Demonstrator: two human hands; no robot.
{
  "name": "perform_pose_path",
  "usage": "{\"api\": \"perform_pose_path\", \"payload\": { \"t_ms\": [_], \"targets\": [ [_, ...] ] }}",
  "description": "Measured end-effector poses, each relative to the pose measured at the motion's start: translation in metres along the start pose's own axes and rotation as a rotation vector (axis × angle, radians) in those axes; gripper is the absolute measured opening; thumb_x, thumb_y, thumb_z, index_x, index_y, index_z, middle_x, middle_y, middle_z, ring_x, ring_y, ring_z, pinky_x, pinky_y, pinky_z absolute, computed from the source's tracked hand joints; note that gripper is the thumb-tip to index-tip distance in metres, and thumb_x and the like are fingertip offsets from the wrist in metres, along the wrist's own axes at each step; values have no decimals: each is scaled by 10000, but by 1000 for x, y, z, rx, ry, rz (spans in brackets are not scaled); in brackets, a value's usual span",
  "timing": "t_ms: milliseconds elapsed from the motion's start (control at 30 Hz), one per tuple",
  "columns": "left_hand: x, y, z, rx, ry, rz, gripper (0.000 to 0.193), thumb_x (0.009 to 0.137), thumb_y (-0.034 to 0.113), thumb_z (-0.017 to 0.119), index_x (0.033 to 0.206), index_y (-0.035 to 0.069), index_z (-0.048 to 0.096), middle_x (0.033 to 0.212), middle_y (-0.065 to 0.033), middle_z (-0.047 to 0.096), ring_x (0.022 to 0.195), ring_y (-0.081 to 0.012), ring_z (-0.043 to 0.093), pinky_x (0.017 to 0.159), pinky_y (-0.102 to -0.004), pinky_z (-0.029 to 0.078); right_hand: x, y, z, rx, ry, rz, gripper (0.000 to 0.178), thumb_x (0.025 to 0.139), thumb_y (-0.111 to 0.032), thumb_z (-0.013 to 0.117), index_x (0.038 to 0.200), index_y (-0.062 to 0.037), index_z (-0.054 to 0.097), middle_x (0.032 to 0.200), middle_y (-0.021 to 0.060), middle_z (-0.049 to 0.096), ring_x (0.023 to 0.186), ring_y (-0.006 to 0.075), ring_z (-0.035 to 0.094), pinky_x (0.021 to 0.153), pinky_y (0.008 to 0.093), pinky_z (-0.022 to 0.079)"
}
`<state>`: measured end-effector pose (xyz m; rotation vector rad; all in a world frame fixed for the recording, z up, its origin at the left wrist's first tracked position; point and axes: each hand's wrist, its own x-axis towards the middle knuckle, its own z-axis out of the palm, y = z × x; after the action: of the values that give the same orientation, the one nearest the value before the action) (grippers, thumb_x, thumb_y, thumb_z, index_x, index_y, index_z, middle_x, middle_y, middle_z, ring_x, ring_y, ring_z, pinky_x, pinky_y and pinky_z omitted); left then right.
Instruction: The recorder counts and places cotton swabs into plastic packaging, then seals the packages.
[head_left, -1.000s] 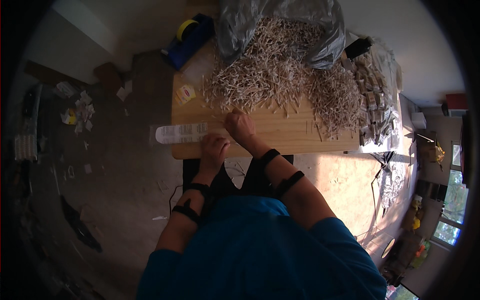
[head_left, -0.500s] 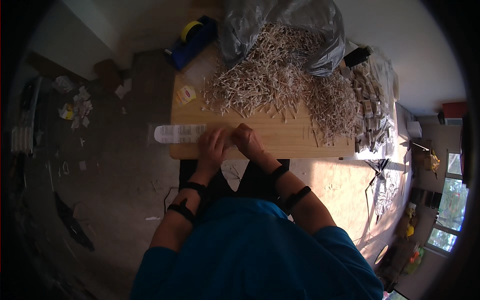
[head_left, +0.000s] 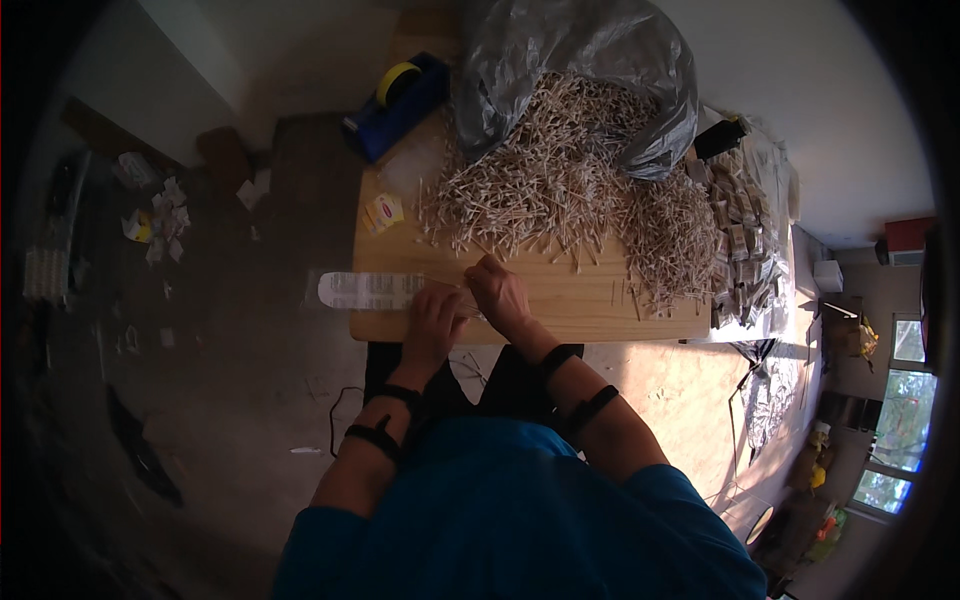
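Note:
A long white printed card with a rounded left end, in a clear plastic sleeve (head_left: 372,290), lies near the front left of the table and sticks out past its left edge. Over its right end, my left hand (head_left: 434,318) is closed with bent fingers, gripping the sleeve. Close beside it on the right, my right hand (head_left: 498,296) is closed in a pinch. What sits between its fingertips is too small to make out. Some clear film shows between the hands. Beyond them spreads a big heap of cotton swabs (head_left: 540,195), partly inside a grey plastic bag (head_left: 590,40).
At the back left of the wooden table (head_left: 580,300) stands a blue tape dispenser (head_left: 400,110) with a yellow roll. A small yellow-and-white packet (head_left: 383,212) lies nearer. Stacked filled packs (head_left: 745,230) and a black object (head_left: 720,138) are to the right. Paper scraps (head_left: 168,220) litter the floor.
The whole view has shifted, so the table sits lower in the picture. My right hand has moved slightly away from the table's front edge; my left hand stays at the sleeve's right end.

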<state>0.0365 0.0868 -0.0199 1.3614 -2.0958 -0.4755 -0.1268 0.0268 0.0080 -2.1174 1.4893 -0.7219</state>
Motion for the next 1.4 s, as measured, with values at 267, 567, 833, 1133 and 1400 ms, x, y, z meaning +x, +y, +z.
{"api": "perform_pose_path", "payload": {
  "t_ms": [267, 567, 833, 1133, 1400],
  "targets": [
    [7, -1, 2, -66, -5, 11, 504, 740, 128, 766, 1192, 67, 552, 1250, -121, 512, 1195, -366, 471, 1054, -501, 361, 46, 9, 26, -281, -35, -35, 76, 808, -121, 636, 844, -58, 613, 912, 158, 569, 830, 372, 654, 656, 459, 530],
    [-2, 0, 4, 12, 10, 16, 656, 743, 131, 790, 1324, 54, 495, 1276, -167, 499, 1205, -394, 451, 1043, -511, 371, 3, -7, 17, 30, -36, -30, 45, 816, -84, 569, 830, -49, 592, 896, 166, 561, 819, 393, 637, 663, 458, 528],
    [2, 7, 0, 54, 42, 40, 608, 760, 119, 734, 1318, 57, 498, 1340, -149, 455, 1267, -379, 408, 1103, -528, 312, -29, 11, -1, 39, -56, 25, 76, 854, -118, 564, 853, -42, 565, 921, 182, 563, 802, 434, 621, 678, 499, 508],
    [10, 9, -5, -15, -36, 29, 548, 766, 94, 719, 1280, 70, 531, 1287, -119, 502, 1255, -363, 415, 1102, -507, 329, 9, 17, 4, -139, 160, 336, 171, 894, -192, 606, 840, -30, 608, 901, 170, 622, 809, 417, 634, 686, 511, 499],
    [3, 7, -2, 69, -14, 57, 517, 759, 120, 751, 1238, 68, 561, 1256, -112, 515, 1224, -349, 448, 1081, -496, 354, 22, -18, 13, -30, 190, 331, 160, 846, -218, 647, 832, -58, 642, 909, 150, 631, 801, 395, 650, 678, 493, 516]
  ]
}}
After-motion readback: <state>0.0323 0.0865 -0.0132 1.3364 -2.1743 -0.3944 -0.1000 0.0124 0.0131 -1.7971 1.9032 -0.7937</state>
